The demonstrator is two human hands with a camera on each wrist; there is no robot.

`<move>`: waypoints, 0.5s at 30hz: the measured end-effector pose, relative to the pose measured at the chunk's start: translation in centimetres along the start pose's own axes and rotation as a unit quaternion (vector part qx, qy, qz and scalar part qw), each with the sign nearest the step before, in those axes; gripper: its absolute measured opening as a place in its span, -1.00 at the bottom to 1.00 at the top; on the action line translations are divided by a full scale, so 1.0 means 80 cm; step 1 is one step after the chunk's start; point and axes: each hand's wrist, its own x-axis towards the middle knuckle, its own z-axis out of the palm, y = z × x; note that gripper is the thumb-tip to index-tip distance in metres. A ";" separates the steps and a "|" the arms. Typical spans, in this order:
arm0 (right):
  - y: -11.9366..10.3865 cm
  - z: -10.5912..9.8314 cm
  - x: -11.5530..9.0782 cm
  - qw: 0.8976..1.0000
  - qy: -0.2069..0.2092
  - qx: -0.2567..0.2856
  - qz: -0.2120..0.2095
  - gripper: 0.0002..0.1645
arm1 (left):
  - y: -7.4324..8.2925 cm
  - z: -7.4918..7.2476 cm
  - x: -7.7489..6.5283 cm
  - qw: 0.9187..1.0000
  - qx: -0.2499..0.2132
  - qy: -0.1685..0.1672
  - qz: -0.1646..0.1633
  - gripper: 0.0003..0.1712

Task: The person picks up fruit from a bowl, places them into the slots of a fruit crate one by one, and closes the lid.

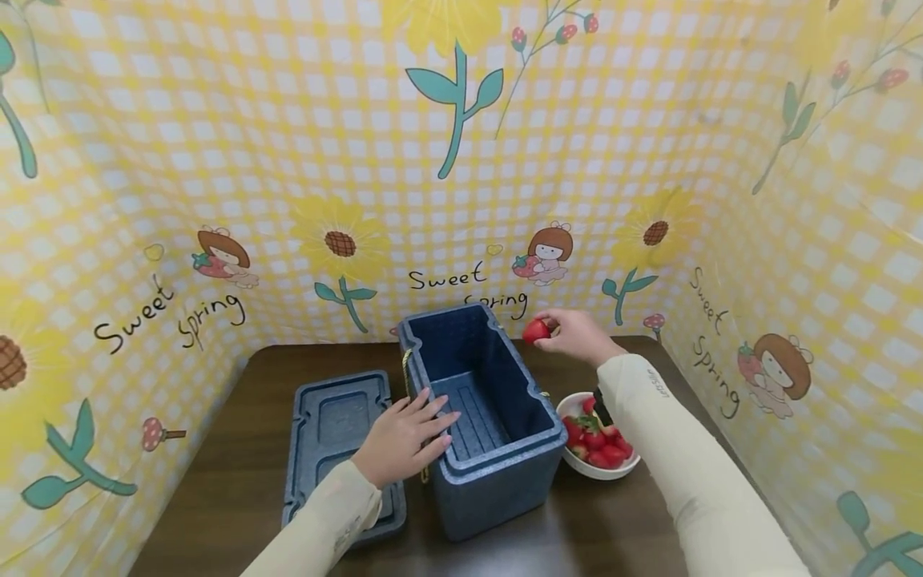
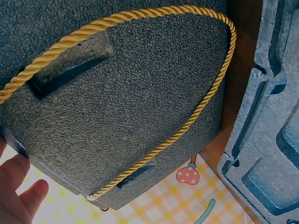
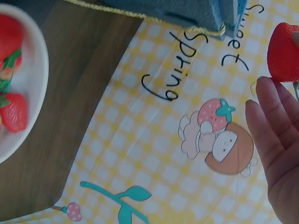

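Strawberry [image 1: 534,331] is pinched in the right hand [image 1: 579,334], near one o'clock from the blue box [image 1: 497,505]; its rim [image 1: 506,455] is touched at eight o'clock by the spread left hand [image 1: 405,438]; light, easily bruised flesh is likely, best held by the sides.

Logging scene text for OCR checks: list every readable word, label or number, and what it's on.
"Sweet spring": patterned cloth, at left, back and right.
Right sleeve print: too small to read.
Left sleeve mark: too blurred to tell.
No numbers or other labels visible.
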 end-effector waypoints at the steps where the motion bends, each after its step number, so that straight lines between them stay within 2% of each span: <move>1: -0.003 0.001 0.004 1.000 -0.003 0.000 0.000 -0.50 | 0.000 -0.001 0.001 1.000 -0.001 -0.001 -0.002 -0.52; 8: -0.026 0.010 0.023 1.000 -0.027 -0.008 -0.003 -0.50 | 0.002 -0.001 0.005 1.000 -0.009 0.005 -0.006 -0.53; 15: -0.046 0.029 0.043 0.999 -0.038 -0.010 -0.016 -0.53 | 0.003 0.002 0.002 0.999 -0.025 0.002 -0.024 -0.54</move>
